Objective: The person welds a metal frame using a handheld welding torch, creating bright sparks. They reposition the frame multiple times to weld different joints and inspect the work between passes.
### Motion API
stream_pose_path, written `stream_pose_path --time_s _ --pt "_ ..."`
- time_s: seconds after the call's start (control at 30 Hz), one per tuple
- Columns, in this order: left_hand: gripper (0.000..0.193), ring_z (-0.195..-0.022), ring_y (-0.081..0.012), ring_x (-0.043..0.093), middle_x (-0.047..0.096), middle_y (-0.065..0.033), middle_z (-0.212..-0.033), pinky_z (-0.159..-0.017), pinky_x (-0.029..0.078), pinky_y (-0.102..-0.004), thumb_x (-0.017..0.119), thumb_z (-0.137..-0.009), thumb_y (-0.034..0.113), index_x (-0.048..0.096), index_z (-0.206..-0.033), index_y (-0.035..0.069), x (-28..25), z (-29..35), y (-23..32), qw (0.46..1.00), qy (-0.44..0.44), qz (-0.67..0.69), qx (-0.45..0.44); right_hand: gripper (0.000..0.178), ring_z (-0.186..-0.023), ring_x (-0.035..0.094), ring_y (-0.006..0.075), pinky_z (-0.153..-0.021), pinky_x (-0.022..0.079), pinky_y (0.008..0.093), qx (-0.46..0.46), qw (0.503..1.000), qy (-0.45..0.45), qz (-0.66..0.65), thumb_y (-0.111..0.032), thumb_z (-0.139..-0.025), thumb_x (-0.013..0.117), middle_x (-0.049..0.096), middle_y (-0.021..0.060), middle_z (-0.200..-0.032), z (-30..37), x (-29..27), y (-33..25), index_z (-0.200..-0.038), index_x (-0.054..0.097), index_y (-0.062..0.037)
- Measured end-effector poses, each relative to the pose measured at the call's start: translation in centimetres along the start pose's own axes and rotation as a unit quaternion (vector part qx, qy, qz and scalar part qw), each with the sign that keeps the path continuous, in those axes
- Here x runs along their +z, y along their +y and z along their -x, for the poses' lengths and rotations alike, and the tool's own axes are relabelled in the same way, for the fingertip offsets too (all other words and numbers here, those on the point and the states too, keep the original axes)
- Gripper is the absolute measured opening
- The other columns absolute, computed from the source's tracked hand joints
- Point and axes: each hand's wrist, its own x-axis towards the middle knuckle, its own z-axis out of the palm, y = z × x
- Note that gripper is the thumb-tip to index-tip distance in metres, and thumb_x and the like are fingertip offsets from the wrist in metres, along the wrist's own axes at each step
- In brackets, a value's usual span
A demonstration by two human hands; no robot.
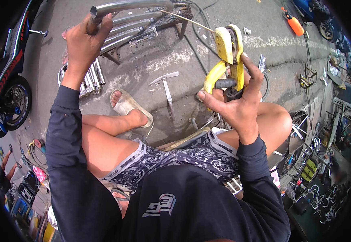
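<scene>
The person sits low on the pavement with the left hand (82, 42) wrapped tight around the end of a curved chrome pipe (131, 7), its long axis running from that hand off to the right across the top of a small stand. The right hand (234, 107) is clenched on a yellow electrode holder (228, 56), whose thin rod (187, 20) points up and left, its tip right at the pipe. No arc shows, so the welding looks only set up, the seam itself left to do
</scene>
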Motion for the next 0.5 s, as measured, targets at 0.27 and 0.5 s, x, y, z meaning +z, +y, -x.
stream_pose_path --time_s 0.27,0.5 --pt "0.028 -0.051 -0.0149 0.051 0.057 -0.0059 -0.059 -0.056 0.045 -0.03 0.079 -0.099 0.034 0.075 -0.1 0.007 -0.06 0.07 0.06 1.0 -0.002 0.01 0.006 0.115 -0.109 0.071 0.0251 -0.094 0.059 0.0359 0.001 1.0 0.005 -0.014 -0.023 -0.067 0.104 0.067 0.024 -0.129 -0.14 -0.22 -0.3 -0.155 0.033 -0.0022" --pt "0.028 -0.051 -0.0141 0.05 0.059 -0.0053 -0.059 -0.055 0.044 -0.0291 0.079 -0.099 0.034 0.076 -0.1 0.006 -0.05 0.06 -0.13 1.0 -0.001 -0.001 0.01 0.115 -0.109 0.071 0.0242 -0.094 0.059 0.0356 -0.009 1.0 0.001 -0.012 -0.023 -0.069 0.103 0.069 0.0233 -0.125 -0.33 -0.1 -0.09 -0.156 0.031 -0.0043"
